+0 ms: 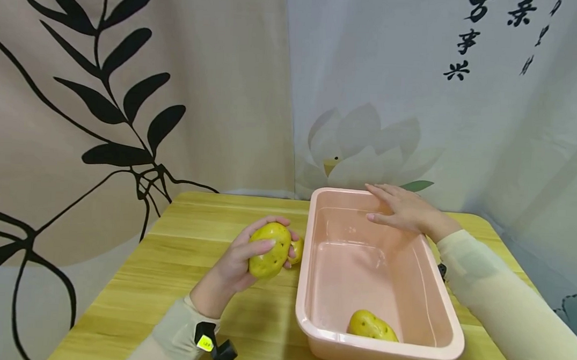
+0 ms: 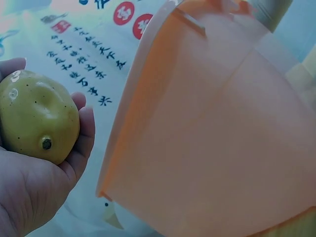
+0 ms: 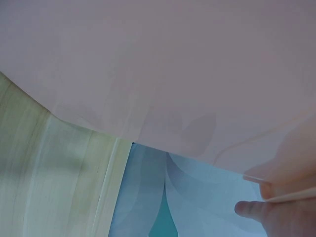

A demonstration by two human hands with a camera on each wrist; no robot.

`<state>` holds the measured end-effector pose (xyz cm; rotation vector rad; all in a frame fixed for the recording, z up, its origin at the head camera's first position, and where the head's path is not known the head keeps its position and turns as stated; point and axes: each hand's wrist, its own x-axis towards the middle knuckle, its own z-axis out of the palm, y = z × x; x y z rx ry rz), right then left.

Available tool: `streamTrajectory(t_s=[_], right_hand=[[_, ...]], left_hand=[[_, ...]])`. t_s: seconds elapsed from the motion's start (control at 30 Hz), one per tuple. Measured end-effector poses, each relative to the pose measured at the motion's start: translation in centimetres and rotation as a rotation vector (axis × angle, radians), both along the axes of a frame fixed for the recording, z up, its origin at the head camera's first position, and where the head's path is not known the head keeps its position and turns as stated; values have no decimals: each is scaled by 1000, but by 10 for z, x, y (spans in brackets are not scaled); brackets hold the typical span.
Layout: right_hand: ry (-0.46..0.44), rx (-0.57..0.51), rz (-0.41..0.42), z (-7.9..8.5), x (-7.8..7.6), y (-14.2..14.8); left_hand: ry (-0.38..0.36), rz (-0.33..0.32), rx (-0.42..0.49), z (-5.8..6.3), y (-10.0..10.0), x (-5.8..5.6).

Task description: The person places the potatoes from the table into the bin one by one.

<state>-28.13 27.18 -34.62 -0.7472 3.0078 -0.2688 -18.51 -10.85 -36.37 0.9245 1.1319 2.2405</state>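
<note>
My left hand (image 1: 237, 255) grips a yellow potato (image 1: 270, 250) above the table, left of a pink plastic basin (image 1: 347, 279). Fingers and thumb curl around the potato, which also shows clearly in the left wrist view, dark spots on its skin. Partly hidden behind that hand, another yellow potato (image 1: 297, 250) lies beside the basin's left wall. A further potato (image 1: 371, 325) rests inside at the near end, its lower part covered by the rim. My right hand (image 1: 405, 209) rests on the basin's far right corner with fingers extended over the rim and the thumb inside.
The basin stands on a yellow wood-grain table (image 1: 199, 235), right of its middle. Behind the table hangs a pale curtain (image 1: 234, 91) printed with dark leaves, a lotus and writing. A black strap device (image 1: 213, 343) sits on the left wrist.
</note>
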Motion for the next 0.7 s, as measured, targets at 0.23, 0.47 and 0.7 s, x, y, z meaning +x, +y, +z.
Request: streamTrajectory(t_s=[0.23,0.47,0.7], right_hand=[[11,-1,5,-1,1,-1],[25,-1,10,-2,1,0],[32,-6,8,-4,0,1]], left_hand=[[17,-2,-42,8,10,-5],[27,-9,-81,18,20,-7],[59,-45,-142,31,35,-11]])
